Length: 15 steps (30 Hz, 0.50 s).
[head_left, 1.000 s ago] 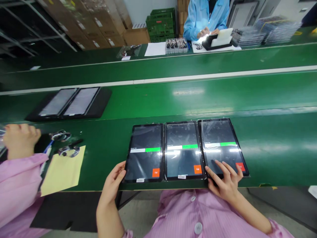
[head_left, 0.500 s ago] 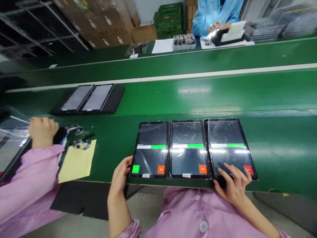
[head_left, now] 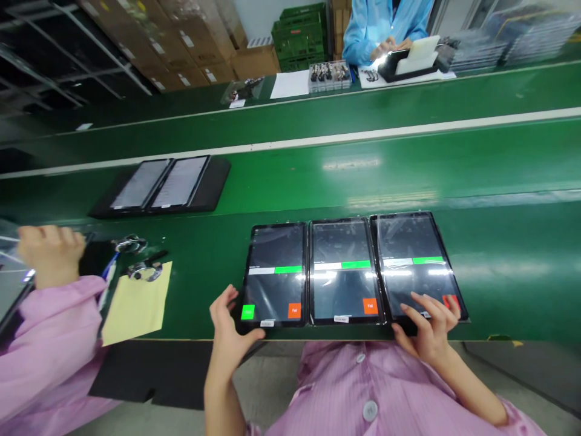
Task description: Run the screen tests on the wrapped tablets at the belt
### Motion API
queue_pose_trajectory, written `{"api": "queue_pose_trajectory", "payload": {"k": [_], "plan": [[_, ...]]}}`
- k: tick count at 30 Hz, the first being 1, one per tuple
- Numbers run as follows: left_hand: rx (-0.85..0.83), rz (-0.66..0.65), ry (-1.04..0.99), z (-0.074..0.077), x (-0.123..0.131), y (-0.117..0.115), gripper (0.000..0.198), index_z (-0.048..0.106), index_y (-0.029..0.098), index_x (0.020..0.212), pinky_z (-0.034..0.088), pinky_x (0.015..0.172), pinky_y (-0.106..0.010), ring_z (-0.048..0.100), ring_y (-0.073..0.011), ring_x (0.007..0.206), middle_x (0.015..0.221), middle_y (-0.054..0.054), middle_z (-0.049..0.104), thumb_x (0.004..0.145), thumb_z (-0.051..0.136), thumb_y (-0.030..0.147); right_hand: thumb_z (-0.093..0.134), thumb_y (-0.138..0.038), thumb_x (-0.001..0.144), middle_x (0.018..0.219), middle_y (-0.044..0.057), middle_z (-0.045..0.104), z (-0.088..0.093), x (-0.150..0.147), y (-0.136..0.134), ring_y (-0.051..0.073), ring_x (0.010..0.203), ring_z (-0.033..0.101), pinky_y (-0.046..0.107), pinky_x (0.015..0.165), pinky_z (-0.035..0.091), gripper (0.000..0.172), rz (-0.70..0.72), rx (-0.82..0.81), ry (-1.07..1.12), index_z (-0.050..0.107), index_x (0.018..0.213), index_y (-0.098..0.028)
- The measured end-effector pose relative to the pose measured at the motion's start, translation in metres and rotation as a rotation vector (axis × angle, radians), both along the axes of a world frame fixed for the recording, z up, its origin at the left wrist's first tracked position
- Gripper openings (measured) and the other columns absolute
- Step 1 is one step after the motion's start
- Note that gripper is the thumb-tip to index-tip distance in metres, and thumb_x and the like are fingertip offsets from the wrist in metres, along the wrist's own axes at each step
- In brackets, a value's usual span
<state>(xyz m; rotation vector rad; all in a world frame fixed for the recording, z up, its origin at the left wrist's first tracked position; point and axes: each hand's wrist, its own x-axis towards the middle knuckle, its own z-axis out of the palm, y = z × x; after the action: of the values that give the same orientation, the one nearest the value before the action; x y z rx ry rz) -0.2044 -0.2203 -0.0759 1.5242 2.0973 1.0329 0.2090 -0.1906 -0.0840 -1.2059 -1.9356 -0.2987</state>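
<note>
Three black tablets lie side by side at the near edge of the green bench: a left tablet [head_left: 275, 272], a middle tablet [head_left: 344, 268] and a right tablet [head_left: 415, 260]. Each screen shows a white and green bar and an orange button; the left one also shows a green button. My left hand [head_left: 230, 336] grips the left tablet's lower left corner, thumb under the near edge. My right hand [head_left: 429, 327] rests on the lower part of the right tablet, fingers spread on the screen.
A person in a pink sleeve [head_left: 45, 339] works at my left, near a yellow sheet [head_left: 136, 303], tape rolls and a pen. Two more tablets lie on a black mat [head_left: 213, 181] on the belt. A person in blue [head_left: 385, 24] works across the line.
A green button appeared on the left tablet's screen. My left hand shifted along its lower left corner, thumb now under the near edge. My right hand stays on the right tablet.
</note>
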Motion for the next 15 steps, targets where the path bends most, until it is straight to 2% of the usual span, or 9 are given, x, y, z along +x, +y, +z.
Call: {"api": "queue_pose_trajectory", "payload": {"k": [3,5,7,9,12,15], "plan": [[0.233,-0.037,0.512,0.002,0.05,-0.008,0.093,0.059,0.023,0.131,0.022,0.114,-0.061,0.047,-0.0389,0.124,0.128,-0.016,0.05,0.058,0.077,0.077,0.061,-0.035,0.09,0.117,0.008,0.056,0.0,0.025,0.003,0.027,0.1,0.052,0.053,0.105,0.027,0.031,-0.11,0.01,-0.025,0.058,0.119,-0.028],[0.374,-0.14,0.707,-0.003,0.083,-0.011,0.068,0.067,0.029,0.119,0.015,0.115,-0.06,0.052,-0.0332,0.114,0.12,-0.012,0.055,0.066,0.078,0.07,0.06,-0.035,0.089,0.119,0.009,0.055,0.0,0.041,0.006,0.03,0.102,0.052,0.056,0.104,0.026,0.038,-0.177,0.005,0.0,0.056,0.126,-0.027],[0.449,-0.214,0.813,-0.01,0.106,-0.012,0.051,0.071,0.034,0.113,0.011,0.116,-0.058,0.054,-0.0286,0.107,0.115,-0.009,0.058,0.071,0.079,0.062,0.06,-0.037,0.09,0.119,0.011,0.054,0.0,0.053,0.008,0.031,0.102,0.052,0.058,0.103,0.026,0.04,-0.223,0.011,0.006,0.055,0.127,-0.026],[0.466,-0.218,0.866,-0.016,0.118,-0.012,0.041,0.073,0.037,0.109,0.009,0.116,-0.056,0.055,-0.027,0.104,0.112,-0.007,0.061,0.074,0.079,0.057,0.06,-0.04,0.09,0.117,0.013,0.054,0.0,0.06,0.009,0.032,0.101,0.053,0.058,0.102,0.027,0.038,-0.254,0.034,-0.01,0.055,0.124,-0.025],[0.514,-0.216,0.893,-0.02,0.119,-0.012,0.037,0.074,0.034,0.104,0.011,0.116,-0.052,0.056,-0.0259,0.099,0.104,-0.007,0.068,0.074,0.08,0.054,0.059,-0.038,0.09,0.115,0.013,0.055,0.001,0.063,0.009,0.032,0.099,0.054,0.058,0.101,0.028,0.035,-0.274,0.044,-0.03,0.054,0.122,-0.025],[0.592,-0.314,0.897,-0.017,0.116,-0.011,0.031,0.074,0.032,0.105,0.012,0.117,-0.048,0.059,-0.0231,0.093,0.092,-0.003,0.074,0.077,0.082,0.042,0.059,-0.034,0.09,0.114,0.011,0.055,0.004,0.062,0.009,0.03,0.099,0.053,0.056,0.102,0.028,0.036,-0.262,0.047,-0.025,0.053,0.124,-0.025]]}}
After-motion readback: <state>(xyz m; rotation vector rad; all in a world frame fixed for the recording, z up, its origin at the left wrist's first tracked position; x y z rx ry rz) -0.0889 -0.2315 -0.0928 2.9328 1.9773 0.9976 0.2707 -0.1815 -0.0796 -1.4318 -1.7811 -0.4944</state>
